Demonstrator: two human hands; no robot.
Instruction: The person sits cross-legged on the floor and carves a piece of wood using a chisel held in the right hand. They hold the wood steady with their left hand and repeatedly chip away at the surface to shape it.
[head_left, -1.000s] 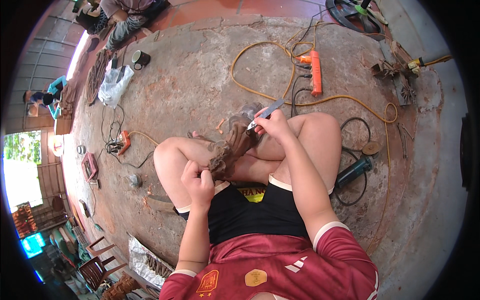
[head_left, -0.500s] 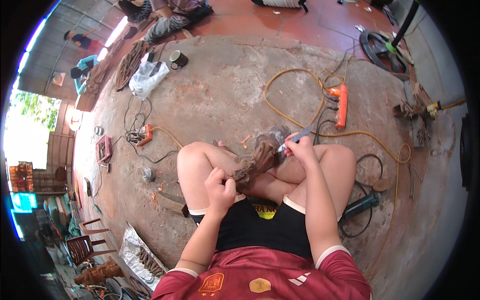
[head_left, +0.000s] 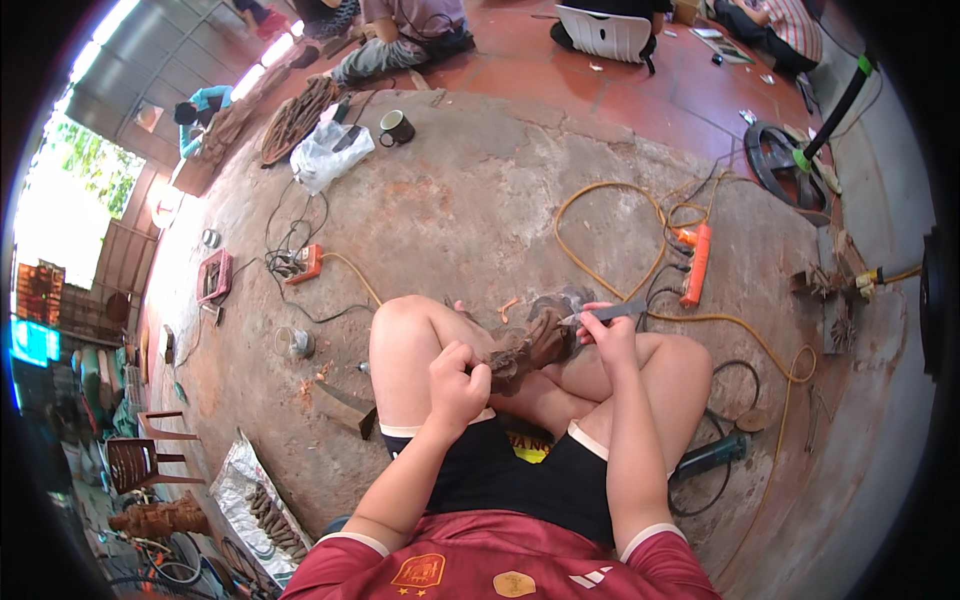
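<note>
A brown carved piece of wood [head_left: 535, 345] with a rough, knobbly near end lies slanted across my crossed legs. My left hand [head_left: 460, 382] is closed in a fist at that near end, against the wood; its fingertips are hidden. My right hand [head_left: 612, 335] pinches a flat grey blade-like tool [head_left: 625, 310] at the far right of the wood. The tool's pale narrow tip points left and meets or nearly meets the carving. Beyond the carving is a dark rounded lump [head_left: 572, 298], partly hidden; I cannot tell whether it belongs to it.
An orange power strip [head_left: 697, 265] with a looped yellow cord [head_left: 590, 190] lies ahead right. Another orange socket block [head_left: 304, 264] sits left, near a clear cup [head_left: 293, 343]. A dark mug [head_left: 397, 127] and white plastic bag [head_left: 330, 155] stand farther off. Other people sit beyond.
The view has shifted, so the room sits lower in the picture. The tool in my right hand has swung from slanting up-right to nearly level. My left fist stays beside the carving.
</note>
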